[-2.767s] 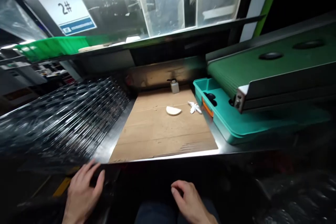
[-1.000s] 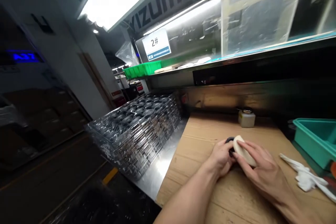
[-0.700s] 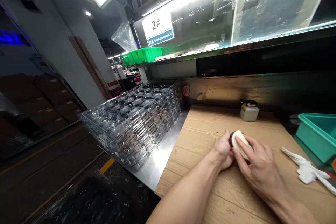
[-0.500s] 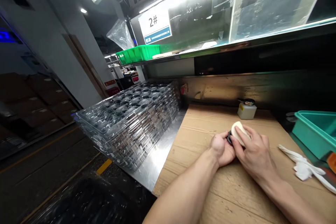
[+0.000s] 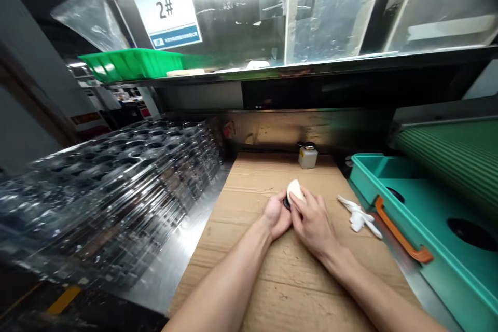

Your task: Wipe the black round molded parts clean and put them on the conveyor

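Note:
Over a cardboard sheet (image 5: 233, 228), my left hand (image 5: 278, 216) holds a small dark round piece (image 5: 287, 202), mostly hidden by the fingers. My right hand (image 5: 314, 220) grips a cream-coloured pad (image 5: 294, 191) and presses it against the dark piece. Both hands touch each other near the middle of the cardboard. Behind them stands a small whitish bottle (image 5: 307, 157) with a metal top. A crumpled white cloth or glove (image 5: 360, 217) lies to the right of my right hand.
Stacked clear plastic trays (image 5: 155, 181) stand at the left. A teal bin (image 5: 431, 212) with an orange handle (image 5: 402, 233) and dark discs is at the right, beside a green ribbed belt (image 5: 459, 150). A green tray (image 5: 136, 64) sits on the shelf above.
The view has turned to the right, bringing more of the teal bin and the green belt into sight. The pad has tilted more edge-on in my right hand; both hands keep their hold.

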`<action>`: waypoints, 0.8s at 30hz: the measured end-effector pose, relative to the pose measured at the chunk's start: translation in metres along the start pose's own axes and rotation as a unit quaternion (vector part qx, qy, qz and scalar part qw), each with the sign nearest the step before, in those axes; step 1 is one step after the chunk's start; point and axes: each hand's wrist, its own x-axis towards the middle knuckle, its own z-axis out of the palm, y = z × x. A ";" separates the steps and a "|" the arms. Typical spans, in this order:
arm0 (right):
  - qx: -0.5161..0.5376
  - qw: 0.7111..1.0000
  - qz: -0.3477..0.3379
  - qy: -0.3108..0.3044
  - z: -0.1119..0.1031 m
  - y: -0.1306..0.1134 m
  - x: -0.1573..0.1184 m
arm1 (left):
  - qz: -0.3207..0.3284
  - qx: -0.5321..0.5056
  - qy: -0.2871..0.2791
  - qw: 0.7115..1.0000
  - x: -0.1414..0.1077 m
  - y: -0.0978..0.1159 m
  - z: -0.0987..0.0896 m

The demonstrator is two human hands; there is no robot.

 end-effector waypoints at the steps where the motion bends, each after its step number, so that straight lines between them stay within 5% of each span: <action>1: -0.001 1.000 0.018 0.002 -0.002 -0.002 0.000 | 0.011 0.000 0.006 1.000 0.000 0.000 0.000; 10: 0.026 0.999 0.045 -0.006 -0.009 -0.004 0.000 | 0.014 0.018 0.033 0.999 -0.003 -0.001 0.005; 13: 0.034 0.999 -0.006 -0.022 -0.010 -0.005 -0.001 | 0.006 0.024 0.029 0.999 -0.004 0.001 0.005; 17: 0.013 0.999 0.050 0.004 -0.013 -0.007 -0.002 | 0.013 0.035 0.043 0.998 -0.006 0.002 0.006; 20: 0.026 0.999 -0.001 -0.023 -0.013 -0.006 -0.002 | 0.007 0.034 0.028 0.999 -0.007 0.003 0.006; 24: 0.042 0.998 0.045 0.021 -0.016 0.007 0.003 | 0.026 0.044 0.028 0.998 -0.006 0.004 0.006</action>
